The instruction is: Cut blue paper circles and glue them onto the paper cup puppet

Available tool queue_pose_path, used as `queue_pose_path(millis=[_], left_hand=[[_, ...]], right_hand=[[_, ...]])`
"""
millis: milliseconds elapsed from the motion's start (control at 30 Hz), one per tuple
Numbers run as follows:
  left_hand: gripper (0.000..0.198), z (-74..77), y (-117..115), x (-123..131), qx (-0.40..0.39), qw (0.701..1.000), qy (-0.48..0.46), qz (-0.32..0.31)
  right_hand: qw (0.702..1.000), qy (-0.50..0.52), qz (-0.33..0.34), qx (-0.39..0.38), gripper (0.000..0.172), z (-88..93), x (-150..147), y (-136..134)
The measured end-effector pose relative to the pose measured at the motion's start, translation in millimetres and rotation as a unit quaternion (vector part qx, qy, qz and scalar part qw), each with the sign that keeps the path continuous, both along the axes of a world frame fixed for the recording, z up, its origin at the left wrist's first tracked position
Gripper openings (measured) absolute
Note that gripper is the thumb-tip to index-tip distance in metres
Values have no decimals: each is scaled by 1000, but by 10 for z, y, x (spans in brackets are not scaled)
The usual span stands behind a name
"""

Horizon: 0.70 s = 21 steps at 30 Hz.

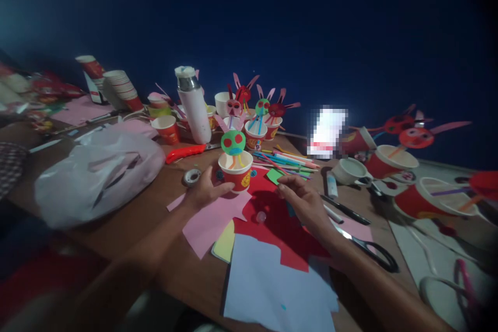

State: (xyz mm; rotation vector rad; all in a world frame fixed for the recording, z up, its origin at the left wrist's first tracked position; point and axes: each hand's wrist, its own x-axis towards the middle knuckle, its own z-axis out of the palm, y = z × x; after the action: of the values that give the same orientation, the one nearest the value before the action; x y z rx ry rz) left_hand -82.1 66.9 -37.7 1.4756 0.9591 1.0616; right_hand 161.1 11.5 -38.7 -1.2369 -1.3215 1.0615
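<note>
A red paper cup [246,179] stands in the middle, with a green paper face [233,143] rising from it that has red eyes, a blue mouth and pink ears. My left hand [208,188] grips the cup low on its left side, thumb across the front. Between the thumb and fingertips of my right hand [301,194] is a small piece of green paper [274,175]. Beneath lies a red paper sheet [268,238], with a small clear round object [261,216] on it. Pink paper [206,225] and a pale blue sheet [268,290] lie nearer me.
Scissors [383,257] and a black pen [350,210] lie at right, near a white mug [350,171]. Behind are coloured sticks [288,161], several cups with paper faces and a white flask [194,109]. A plastic bag [101,176], tape roll [192,177] and red-handled cutter [184,153] lie left.
</note>
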Motion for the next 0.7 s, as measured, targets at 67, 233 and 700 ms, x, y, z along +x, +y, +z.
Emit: queue_pose_path(millis=[67,233,700], left_hand=[[72,4,3,-1,9,1000,-5,1],[70,87,-38,41,23,1000,6,-16],[67,359,-130,346,73,994,46,-74]], right_hand=[[1000,-11,1,6,28,6,12,11],[997,-66,20,39,34,125,32,60],[971,-164,111,137,86,464,-86,248]])
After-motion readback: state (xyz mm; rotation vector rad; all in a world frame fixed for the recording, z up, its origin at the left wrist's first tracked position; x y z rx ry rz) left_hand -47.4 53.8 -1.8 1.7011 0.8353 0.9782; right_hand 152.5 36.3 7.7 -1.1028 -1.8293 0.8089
